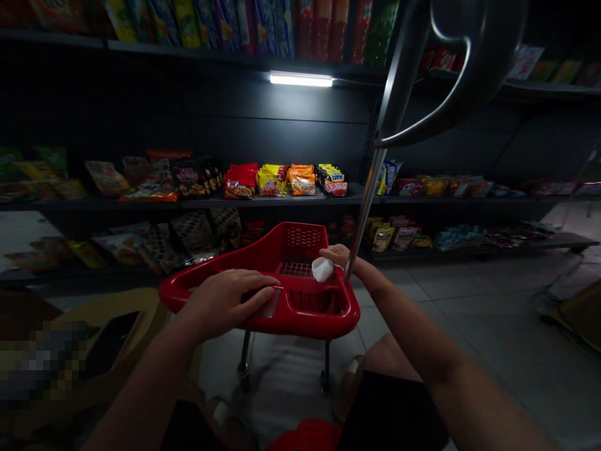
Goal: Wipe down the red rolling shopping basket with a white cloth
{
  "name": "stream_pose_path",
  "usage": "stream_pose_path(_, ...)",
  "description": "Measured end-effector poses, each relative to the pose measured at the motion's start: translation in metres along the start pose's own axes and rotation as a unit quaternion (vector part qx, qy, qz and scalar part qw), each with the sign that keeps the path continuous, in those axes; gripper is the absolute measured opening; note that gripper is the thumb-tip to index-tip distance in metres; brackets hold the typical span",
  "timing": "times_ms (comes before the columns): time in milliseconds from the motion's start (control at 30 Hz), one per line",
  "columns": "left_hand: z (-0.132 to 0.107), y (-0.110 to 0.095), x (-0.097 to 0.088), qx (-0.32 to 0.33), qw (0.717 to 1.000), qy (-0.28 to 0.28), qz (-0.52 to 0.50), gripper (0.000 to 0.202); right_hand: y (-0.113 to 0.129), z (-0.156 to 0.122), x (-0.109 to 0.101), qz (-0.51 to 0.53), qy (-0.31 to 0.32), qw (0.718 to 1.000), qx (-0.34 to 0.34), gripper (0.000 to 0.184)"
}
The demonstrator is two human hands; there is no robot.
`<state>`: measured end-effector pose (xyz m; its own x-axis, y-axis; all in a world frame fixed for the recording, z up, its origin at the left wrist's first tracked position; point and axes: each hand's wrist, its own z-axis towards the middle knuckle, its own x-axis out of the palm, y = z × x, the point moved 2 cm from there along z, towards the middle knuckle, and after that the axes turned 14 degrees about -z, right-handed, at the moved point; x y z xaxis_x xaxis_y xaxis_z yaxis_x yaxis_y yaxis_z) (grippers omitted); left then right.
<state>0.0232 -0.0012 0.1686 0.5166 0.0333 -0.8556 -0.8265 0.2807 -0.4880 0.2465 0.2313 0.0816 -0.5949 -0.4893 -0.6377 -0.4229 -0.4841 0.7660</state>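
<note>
A red plastic shopping cart (300, 321) on thin metal legs stands in front of me. My left hand (235, 297) lies palm down on its near left rim, fingers stretched out and thumb apart, close to a pale label (270, 304). At the cart's right side, my right hand (337, 254) is closed on a crumpled white cloth or tissue (322, 269), held against the inner right edge. Its hidden fingers do not show fully. Right beside that hand, a metal pole (370, 188) slants up to a dark grey handle loop (469, 75).
Dark shelves (188, 203) run across the front, with red snack packs (240, 181), yellow packs (272, 180) and orange packs (301, 180). A strip light (301, 79) glows above. A cardboard box (150, 326) with a dark phone-like object (113, 341) stands at left. Tiled floor (451, 313) lies right.
</note>
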Motion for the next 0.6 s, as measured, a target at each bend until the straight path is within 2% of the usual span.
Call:
stream_pose_path(133,0.003,0.006,-0.003,0.012,1.000,0.014,-0.013,0.046,0.013,-0.030,0.003,0.043,0.053,0.997,-0.040,0.052)
stream_pose_path(200,0.005,0.012,-0.005,0.022,0.999,0.025,-0.018,0.046,0.012,-0.037,0.003,0.030,0.055,0.996,-0.066,0.051)
stream_pose_path(267,0.008,0.019,-0.007,0.041,0.998,0.032,-0.019,0.045,0.001,-0.033,0.003,-0.016,0.022,0.997,-0.074,0.052)
stream_pose_path(367,0.014,0.031,-0.008,0.074,0.996,0.041,-0.020,0.043,-0.021,-0.020,0.002,-0.084,-0.080,0.990,-0.077,0.055)
stream_pose_path(433,0.019,0.037,-0.010,0.087,0.995,0.048,-0.022,0.042,-0.027,-0.021,0.004,-0.100,-0.139,0.981,-0.088,0.055)
stream_pose_path(500,0.023,0.043,-0.011,0.093,0.994,0.052,-0.024,0.042,-0.022,-0.034,0.009,-0.099,-0.157,0.976,-0.118,0.054)
stream_pose_path(600,0.026,0.054,-0.015,0.081,0.995,0.050,-0.025,0.044,-0.008,-0.062,0.017,-0.102,-0.125,0.966,-0.199,0.049)
